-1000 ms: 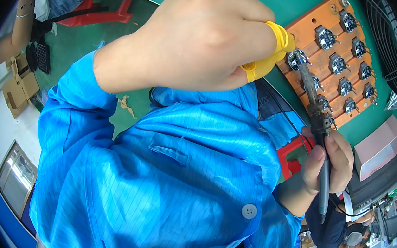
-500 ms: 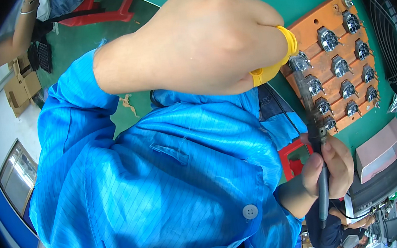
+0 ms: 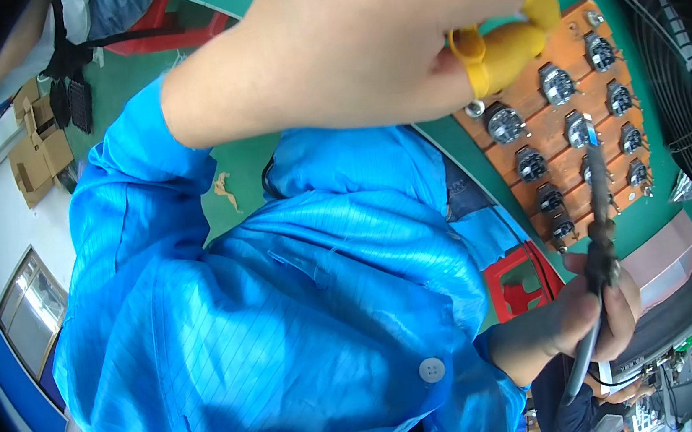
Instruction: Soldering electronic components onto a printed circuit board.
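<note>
My left hand (image 3: 345, 47) hangs over the near-left edge of an orange-brown fixture board (image 3: 570, 34), with yellow finger cots (image 3: 506, 56) on its fingers. Its fingertips are pinched together; anything between them is hidden. Below and to the right, my right hand (image 3: 601, 316) grips the dark handle of a soldering iron (image 3: 600, 198). The iron's metal barrel reaches up across the board, its tip beside a round metal part (image 3: 578, 131). Whether the tip touches that part cannot be told. Several similar round parts (image 3: 557, 82) with thin pins sit in rows on the board.
The board lies on a green table (image 3: 439, 134). A black wire fan guard (image 3: 674, 89) stands along its right side, with a pink box (image 3: 662, 254) below. A red stool (image 3: 522, 282) is near my right forearm. Another person (image 3: 564, 404) works at the lower right.
My left hand has moved up and right. My right hand has swung the soldering iron rightward, so its tip is now over the middle of the board. The board appears slightly lower and further left.
</note>
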`<state>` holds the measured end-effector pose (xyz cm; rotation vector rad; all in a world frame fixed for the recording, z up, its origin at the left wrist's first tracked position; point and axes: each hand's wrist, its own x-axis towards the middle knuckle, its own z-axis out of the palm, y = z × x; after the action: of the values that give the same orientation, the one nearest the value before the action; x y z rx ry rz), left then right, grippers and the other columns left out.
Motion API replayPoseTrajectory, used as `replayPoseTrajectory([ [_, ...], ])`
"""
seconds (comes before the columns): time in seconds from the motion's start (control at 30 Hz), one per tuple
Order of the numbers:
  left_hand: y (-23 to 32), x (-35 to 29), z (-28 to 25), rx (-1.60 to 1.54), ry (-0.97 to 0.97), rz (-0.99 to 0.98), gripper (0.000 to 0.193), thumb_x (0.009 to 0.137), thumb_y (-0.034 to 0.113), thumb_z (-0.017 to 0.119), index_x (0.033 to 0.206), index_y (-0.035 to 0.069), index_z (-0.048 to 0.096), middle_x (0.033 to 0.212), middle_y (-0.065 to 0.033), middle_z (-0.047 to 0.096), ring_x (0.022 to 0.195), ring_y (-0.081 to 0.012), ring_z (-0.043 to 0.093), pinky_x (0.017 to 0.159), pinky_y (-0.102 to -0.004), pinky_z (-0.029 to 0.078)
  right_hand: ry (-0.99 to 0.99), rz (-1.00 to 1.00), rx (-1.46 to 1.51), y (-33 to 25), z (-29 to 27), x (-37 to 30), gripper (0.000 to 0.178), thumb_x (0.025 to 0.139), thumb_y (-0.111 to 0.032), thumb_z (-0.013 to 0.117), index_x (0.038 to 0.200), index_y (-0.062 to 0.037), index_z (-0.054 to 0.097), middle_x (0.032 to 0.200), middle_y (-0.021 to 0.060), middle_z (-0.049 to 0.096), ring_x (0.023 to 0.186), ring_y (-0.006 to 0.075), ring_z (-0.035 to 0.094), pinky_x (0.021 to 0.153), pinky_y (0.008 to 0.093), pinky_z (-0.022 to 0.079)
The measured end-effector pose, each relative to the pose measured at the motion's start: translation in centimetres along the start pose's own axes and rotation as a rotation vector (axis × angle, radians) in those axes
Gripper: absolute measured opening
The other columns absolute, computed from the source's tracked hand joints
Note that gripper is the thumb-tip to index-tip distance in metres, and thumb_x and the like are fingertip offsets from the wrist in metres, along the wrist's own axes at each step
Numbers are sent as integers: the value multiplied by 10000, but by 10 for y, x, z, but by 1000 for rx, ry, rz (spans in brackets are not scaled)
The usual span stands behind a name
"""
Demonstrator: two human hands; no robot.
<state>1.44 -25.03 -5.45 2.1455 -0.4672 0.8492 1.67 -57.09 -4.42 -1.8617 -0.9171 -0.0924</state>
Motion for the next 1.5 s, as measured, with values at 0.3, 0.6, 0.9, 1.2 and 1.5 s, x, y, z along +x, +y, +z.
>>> replayPoseTrajectory([
  [0.3, 4, -5, 4, 85, -321, -82, 208, 719, 64, 821, 870, 22, 685, 767, -104, 617, 585, -217, 608, 474, -299, 472, -126, 4, -105, 9, 14, 24, 219, 899, -79, 659, 1030, 62, 554, 877, 235, 645, 653, 294, 694, 601, 342, 555],
  [0.6, 5, -6, 9, 140, -483, -75, 232, 671, 101, 817, 781, 54, 618, 814, -95, 632, 693, -259, 657, 548, -344, 535, -176, -11, -96, 7, 9, 27, 210, 882, -54, 668, 986, 83, 547, 892, 246, 639, 656, 310, 712, 570, 327, 563],
  [0.9, 9, -4, 11, 128, -547, -96, 244, 648, 75, 803, 756, 61, 584, 807, -93, 626, 722, -253, 661, 561, -347, 539, -206, -15, -50, 7, 6, 28, 191, 866, -14, 657, 984, 108, 570, 907, 265, 640, 659, 312, 713, 573, 328, 579],
  [1.2, 18, 3, 9, 162, -610, -109, 208, 639, 43, 767, 787, 57, 621, 829, -88, 646, 689, -245, 649, 541, -337, 529, -152, 0, -32, 10, 10, 24, 209, 805, -52, 715, 955, 63, 626, 864, 205, 662, 660, 289, 689, 557, 328, 561],
  [1.5, 26, 13, 11, 265, -564, -101, 173, 673, 25, 760, 740, 42, 601, 765, -86, 629, 601, -244, 622, 486, -331, 489, -101, -32, -13, 14, 7, 28, 242, 750, -99, 773, 926, 22, 660, 835, 150, 668, 640, 260, 664, 533, 319, 537],
])
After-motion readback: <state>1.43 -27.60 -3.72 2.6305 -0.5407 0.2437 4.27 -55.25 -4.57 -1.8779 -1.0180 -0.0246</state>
